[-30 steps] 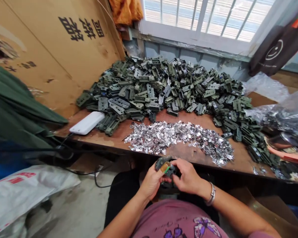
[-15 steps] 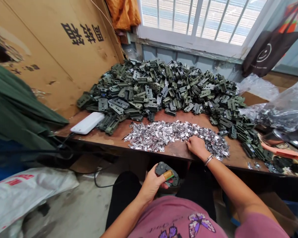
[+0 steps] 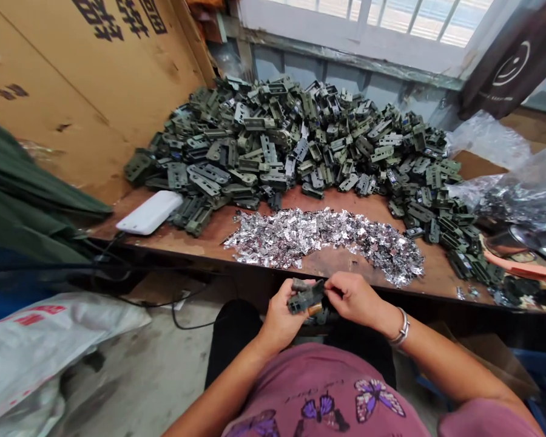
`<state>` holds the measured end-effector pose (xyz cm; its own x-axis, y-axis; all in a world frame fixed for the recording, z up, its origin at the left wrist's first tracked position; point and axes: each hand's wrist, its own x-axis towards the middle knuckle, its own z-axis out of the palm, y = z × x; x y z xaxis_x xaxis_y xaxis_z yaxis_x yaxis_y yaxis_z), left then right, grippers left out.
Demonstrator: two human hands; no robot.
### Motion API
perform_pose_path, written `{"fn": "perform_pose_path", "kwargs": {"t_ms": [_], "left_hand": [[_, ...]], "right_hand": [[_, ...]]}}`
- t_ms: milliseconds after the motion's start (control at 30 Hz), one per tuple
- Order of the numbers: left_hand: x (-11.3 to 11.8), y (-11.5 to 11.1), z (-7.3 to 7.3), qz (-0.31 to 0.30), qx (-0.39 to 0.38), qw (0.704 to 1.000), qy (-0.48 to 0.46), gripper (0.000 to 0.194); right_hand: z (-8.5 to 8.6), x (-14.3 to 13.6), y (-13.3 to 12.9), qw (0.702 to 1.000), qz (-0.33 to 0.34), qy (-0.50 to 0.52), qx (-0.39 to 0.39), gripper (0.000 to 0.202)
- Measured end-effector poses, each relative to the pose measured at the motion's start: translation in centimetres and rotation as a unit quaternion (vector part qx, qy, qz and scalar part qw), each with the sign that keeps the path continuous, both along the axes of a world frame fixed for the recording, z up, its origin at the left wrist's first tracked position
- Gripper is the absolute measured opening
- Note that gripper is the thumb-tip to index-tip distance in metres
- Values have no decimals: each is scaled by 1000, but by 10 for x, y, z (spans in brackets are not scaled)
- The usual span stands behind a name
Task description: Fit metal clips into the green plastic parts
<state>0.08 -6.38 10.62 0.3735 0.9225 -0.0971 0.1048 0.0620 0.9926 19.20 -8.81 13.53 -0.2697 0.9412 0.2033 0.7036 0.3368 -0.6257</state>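
Observation:
My left hand (image 3: 279,321) is closed around a dark green plastic housing (image 3: 306,297), held over my lap in front of the table edge. Below the housing, a small yellow-orange piece (image 3: 315,310) shows by my left fingers. My right hand (image 3: 351,298) is pinched at the housing's right end; whatever its fingertips hold is hidden. Just beyond both hands, small shiny metal clips (image 3: 295,233) lie in a long curved heap on the brown table (image 3: 200,249). Behind them rises a big pile of similar green housings (image 3: 273,145).
A white power bank (image 3: 149,212) with a cable lies at the table's left. To the right are an orange-handled tool (image 3: 521,267) and clear plastic bags (image 3: 491,145). A large cardboard sheet (image 3: 86,103) stands at left, and a white sack (image 3: 68,340) is on the floor.
My right hand has come back from the metal clips to the housing in my left hand. The housing has been turned and raised slightly. The view has tilted down.

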Motion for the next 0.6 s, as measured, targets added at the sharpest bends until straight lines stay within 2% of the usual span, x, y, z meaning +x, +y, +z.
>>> {"fn": "perform_pose_path", "kwargs": {"t_ms": [133, 300, 467, 600], "left_hand": [[-2, 0, -1, -30, 16, 999, 33, 37], [-5, 2, -3, -21, -25, 999, 12, 40], [-10, 2, -3, -2, -71, 997, -5, 38], [-13, 1, -3, -5, -80, 997, -7, 36]], "right_hand": [[-3, 4, 1, 999, 21, -41, -17, 19], [-3, 13, 3, 993, 64, 66, -71, 18], [-5, 9, -6, 994, 33, 105, -15, 19], [-15, -5, -12, 992, 34, 124, -9, 16]]}}
